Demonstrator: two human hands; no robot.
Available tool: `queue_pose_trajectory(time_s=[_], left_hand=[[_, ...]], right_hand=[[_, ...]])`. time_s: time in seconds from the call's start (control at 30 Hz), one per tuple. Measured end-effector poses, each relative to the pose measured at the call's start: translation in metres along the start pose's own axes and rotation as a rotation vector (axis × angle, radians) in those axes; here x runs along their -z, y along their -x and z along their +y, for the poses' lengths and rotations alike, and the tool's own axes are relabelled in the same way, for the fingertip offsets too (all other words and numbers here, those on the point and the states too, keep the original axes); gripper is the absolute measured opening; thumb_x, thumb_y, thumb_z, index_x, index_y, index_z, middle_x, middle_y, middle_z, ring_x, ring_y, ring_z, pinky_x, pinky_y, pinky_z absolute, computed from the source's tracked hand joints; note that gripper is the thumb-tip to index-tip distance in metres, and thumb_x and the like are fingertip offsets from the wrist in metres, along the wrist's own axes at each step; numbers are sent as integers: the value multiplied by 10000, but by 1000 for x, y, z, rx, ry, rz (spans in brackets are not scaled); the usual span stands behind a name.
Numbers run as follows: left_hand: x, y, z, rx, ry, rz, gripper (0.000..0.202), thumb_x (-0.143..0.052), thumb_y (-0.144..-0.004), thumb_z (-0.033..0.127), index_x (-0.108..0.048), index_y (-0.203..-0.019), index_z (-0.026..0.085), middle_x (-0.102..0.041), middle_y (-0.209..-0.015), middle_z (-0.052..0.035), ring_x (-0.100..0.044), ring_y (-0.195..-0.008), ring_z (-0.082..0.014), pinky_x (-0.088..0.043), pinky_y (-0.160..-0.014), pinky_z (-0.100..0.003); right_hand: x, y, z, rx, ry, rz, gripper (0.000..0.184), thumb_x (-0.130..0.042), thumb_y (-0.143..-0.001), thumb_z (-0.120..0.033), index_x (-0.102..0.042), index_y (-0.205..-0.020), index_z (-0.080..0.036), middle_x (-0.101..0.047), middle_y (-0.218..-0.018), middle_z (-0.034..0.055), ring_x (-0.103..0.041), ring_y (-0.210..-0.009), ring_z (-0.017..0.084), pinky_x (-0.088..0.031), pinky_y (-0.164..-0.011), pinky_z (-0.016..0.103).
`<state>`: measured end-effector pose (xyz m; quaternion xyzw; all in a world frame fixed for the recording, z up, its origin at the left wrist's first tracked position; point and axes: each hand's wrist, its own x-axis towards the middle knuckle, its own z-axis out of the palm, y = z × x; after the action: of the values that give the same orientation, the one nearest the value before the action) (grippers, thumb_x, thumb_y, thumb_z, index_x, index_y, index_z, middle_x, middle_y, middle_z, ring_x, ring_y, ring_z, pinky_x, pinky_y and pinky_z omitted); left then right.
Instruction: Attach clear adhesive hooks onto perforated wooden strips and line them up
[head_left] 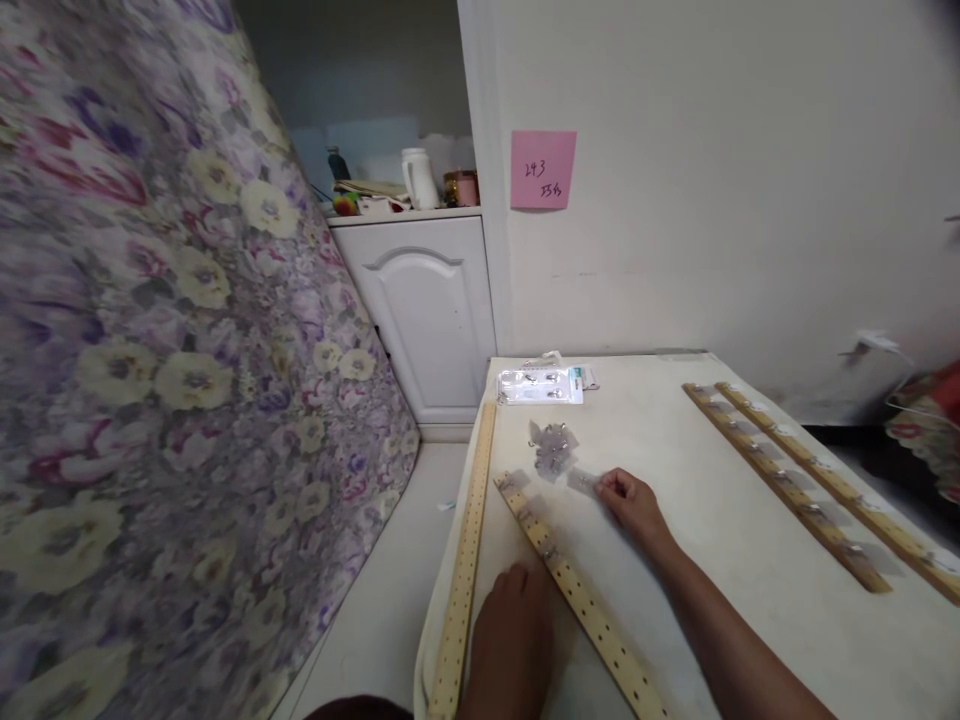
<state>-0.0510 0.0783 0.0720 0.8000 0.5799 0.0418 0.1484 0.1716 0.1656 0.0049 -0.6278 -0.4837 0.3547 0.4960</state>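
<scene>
My right hand (631, 500) reaches across the white table (697, 500), its fingers pinched on a small clear hook piece (585, 482) lying beside a pile of clear hooks (551, 447). My left hand (512, 630) rests on the table with its fingers down, touching a perforated wooden strip (577, 595) that runs diagonally. A few clear hooks sit on that strip's far end. A second wooden strip (466, 560) lies along the table's left edge.
A clear blister pack (541, 385) of hooks lies at the table's far edge. Two wooden strips (795, 485) fitted with several hooks lie at the right. A floral mattress (150, 350) leans at the left. Behind stand a white cabinet (427, 310) and a pink note (543, 169).
</scene>
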Motion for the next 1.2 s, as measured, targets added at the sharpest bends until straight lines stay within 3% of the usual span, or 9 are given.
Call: queue_pose_trajectory(time_s=[0.1,0.23,0.37,0.47,0.63,0.87,1.0,1.1,1.2], left_hand=[[6,2,-1,14,162,27,239,-372,-858,183,-605,-908,203,-622,-933,-41,-579,-885,-187,-430,-749,-299],[4,2,4,-69,653,0,253,-384,-881,304,-591,-806,180,-620,-764,-10,-574,-722,-142,-417,-659,-252],[-13,-1,14,31,1224,-182,450,-340,-870,524,-565,-924,138,-598,-658,0,-497,-469,-100,-351,-447,-222],[-23,-6,19,144,1443,-203,509,-376,-829,584,-557,-940,122,-610,-629,-9,-473,-406,-85,-301,-388,-203],[-25,-8,21,175,1519,-205,357,-541,-760,490,-568,-786,135,-593,-548,12,-426,-341,-53,-214,-341,-180],[-22,-3,25,209,1561,-236,285,-585,-712,427,-562,-701,143,-563,-483,29,-375,-303,-33,-136,-330,-182],[-25,1,29,226,1609,-265,268,-581,-695,411,-554,-687,145,-557,-463,25,-381,-300,-36,-130,-333,-185],[-28,4,29,240,1653,-297,255,-584,-678,398,-554,-693,145,-551,-461,27,-389,-303,-38,-122,-334,-186],[-30,5,28,251,1695,-305,254,-586,-674,394,-558,-703,143,-553,-475,28,-394,-310,-35,-125,-335,-184]], right_hand=[[5,14,-3,-21,-91,-41,240,-569,-766,-430,-519,-716,-201,-533,-459,-48,-477,-419,121,-398,-458,241],[11,41,-13,37,-244,-74,256,-605,-775,-441,-542,-793,-194,-627,-614,13,-593,-578,161,-500,-595,292],[17,74,-25,307,-220,-84,155,-615,-805,-353,-591,-769,-204,-626,-842,52,-612,-764,183,-510,-686,302],[23,92,-32,524,-45,-130,86,-570,-841,-260,-625,-798,-209,-616,-926,74,-595,-851,193,-500,-675,293],[26,108,-34,651,73,-154,127,-513,-858,-156,-627,-852,-212,-601,-953,74,-585,-912,188,-500,-756,313],[22,118,-38,502,55,-177,135,-492,-853,-170,-604,-915,-213,-546,-1097,90,-585,-914,176,-522,-682,267],[21,121,-43,558,68,-214,223,-437,-890,-208,-609,-1031,-227,-533,-1163,101,-549,-1045,210,-508,-799,319],[22,123,-47,573,44,-249,252,-386,-921,-236,-626,-998,-236,-533,-1210,92,-585,-947,189,-492,-813,338],[22,125,-48,459,-73,-268,254,-377,-934,-289,-623,-957,-234,-523,-1257,84,-604,-834,165,-505,-751,323]])
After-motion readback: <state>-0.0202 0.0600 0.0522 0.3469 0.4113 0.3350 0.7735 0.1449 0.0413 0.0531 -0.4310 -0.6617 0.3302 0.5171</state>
